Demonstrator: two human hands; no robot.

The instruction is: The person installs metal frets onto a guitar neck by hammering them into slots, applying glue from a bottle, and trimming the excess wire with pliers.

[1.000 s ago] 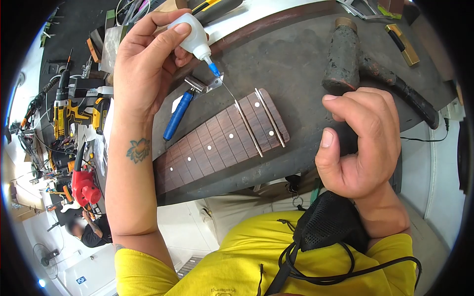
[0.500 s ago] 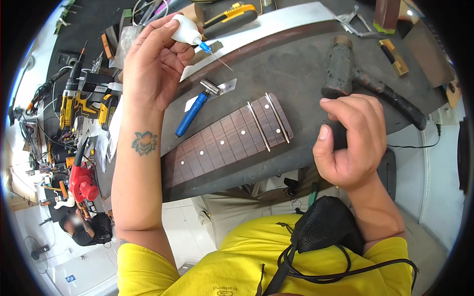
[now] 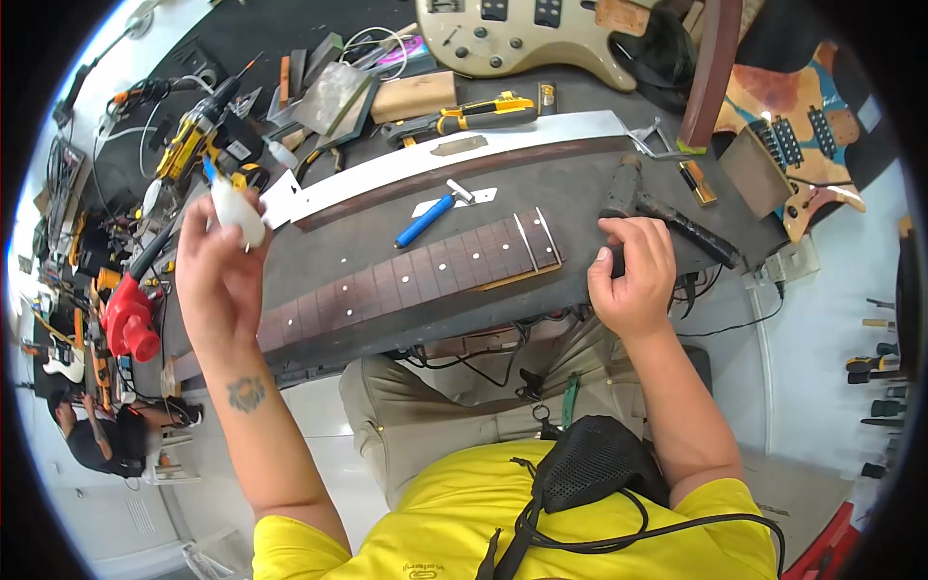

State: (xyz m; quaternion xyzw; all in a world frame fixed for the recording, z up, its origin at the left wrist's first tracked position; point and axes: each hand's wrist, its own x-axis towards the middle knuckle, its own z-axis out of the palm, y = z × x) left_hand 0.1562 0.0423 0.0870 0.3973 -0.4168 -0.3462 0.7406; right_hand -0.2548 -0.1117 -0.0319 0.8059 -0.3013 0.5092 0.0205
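A small white squeeze bottle with a blue tip, pointing up, is held in my left hand above the left part of the bench. My right hand has its fingers curled at the bench's front edge, just below the hammer; a dark thing shows between thumb and fingers, too hidden to name. Between my hands lies a dark wooden guitar fretboard with white dots and two metal fret wires across its right end. Behind it a blue-handled razor rests on a thin metal plate.
A long white-topped strip curves behind the razor. Yellow cutters, a wooden block and a guitar body lie farther back. A drill and red blower are at left. Another person is at far left.
My left hand has moved left and away from the fretboard with the bottle, whose tip now points up. The head view has shifted and takes in more of the bench.
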